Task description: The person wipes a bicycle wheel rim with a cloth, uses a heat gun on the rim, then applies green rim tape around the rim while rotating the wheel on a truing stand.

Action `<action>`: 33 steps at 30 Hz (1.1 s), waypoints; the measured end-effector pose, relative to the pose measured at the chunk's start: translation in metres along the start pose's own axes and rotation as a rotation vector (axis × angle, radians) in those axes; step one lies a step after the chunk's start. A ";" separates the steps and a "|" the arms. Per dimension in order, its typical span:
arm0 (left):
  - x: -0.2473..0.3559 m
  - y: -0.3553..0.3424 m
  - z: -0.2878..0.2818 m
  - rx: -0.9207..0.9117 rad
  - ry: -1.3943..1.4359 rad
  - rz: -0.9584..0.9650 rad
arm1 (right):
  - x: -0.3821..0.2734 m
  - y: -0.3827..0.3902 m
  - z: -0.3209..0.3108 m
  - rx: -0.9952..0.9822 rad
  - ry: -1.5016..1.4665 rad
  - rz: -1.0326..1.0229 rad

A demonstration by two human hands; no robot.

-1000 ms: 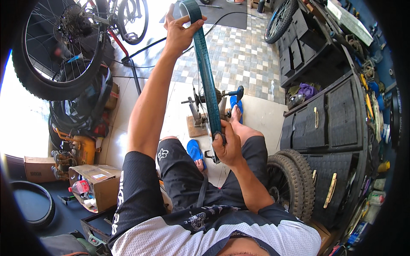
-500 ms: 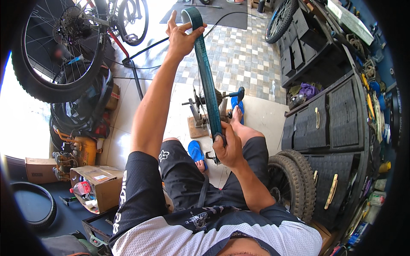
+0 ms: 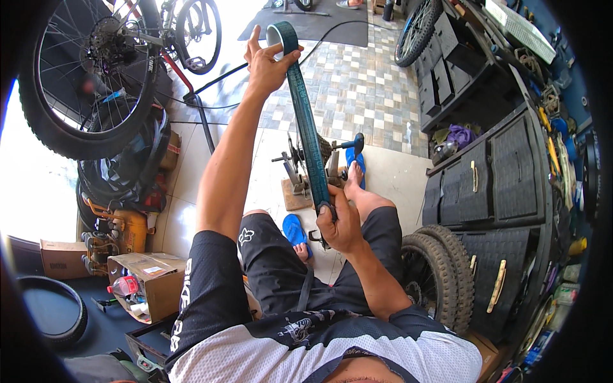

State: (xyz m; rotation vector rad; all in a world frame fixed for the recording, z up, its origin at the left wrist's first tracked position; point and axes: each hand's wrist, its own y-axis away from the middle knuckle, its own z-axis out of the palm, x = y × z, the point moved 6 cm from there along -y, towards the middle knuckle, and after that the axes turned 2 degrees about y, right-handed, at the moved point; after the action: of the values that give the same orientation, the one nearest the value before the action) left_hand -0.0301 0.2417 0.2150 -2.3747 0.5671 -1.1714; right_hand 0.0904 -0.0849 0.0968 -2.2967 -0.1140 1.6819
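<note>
A roll of teal tape (image 3: 292,37) is held up at the far end of my reach by my left hand (image 3: 267,67), its thumb and fingers closed on it and one finger sticking up. From the roll a long teal strip runs toward me. My right hand (image 3: 341,220) is closed on the strip's near end, thumb pressed on top. Beneath the strip, a spoked bicycle wheel with a cassette (image 3: 324,149) stands nearly edge-on in a metal truing stand (image 3: 292,177) on a wooden base (image 3: 295,195). The strip hides most of the rim.
Blue slippers (image 3: 294,228) flank the stand. At left are a mountain bike (image 3: 83,140), an orange compressor (image 3: 132,231) and a cardboard box (image 3: 159,290). Wheels with knobbly tyres (image 3: 450,268) lean near my right leg, beside black drawers (image 3: 498,166). A black hose (image 3: 325,32) crosses the floor.
The roll and my left hand have shifted slightly left and down in the picture. My right hand keeps its hold at the strip's near end, its thumb a little lower.
</note>
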 end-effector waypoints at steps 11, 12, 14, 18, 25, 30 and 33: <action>0.004 0.005 0.003 -0.053 -0.108 -0.132 | 0.003 -0.001 -0.001 0.001 -0.007 -0.025; 0.004 0.006 0.003 -0.054 -0.115 -0.139 | 0.003 -0.001 -0.001 -0.004 -0.010 -0.024; 0.004 0.006 0.003 -0.059 -0.128 -0.151 | -0.003 -0.002 -0.002 0.007 -0.017 -0.031; -0.011 0.003 0.007 -0.111 0.017 -0.233 | -0.007 -0.004 -0.003 -0.030 -0.010 0.015; -0.010 0.018 0.021 -0.181 0.440 -0.546 | 0.005 -0.002 -0.006 -0.044 -0.055 0.058; -0.009 0.025 0.018 -0.221 0.615 -0.586 | -0.010 -0.008 -0.014 -0.084 0.134 -0.037; -0.007 0.026 0.020 -0.230 0.611 -0.590 | -0.017 -0.016 -0.018 0.061 0.027 -0.105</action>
State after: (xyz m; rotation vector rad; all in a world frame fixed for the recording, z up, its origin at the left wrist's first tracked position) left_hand -0.0222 0.2279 0.1858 -2.4282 0.1691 -2.2360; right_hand 0.1037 -0.0773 0.1221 -2.2275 -0.1724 1.5802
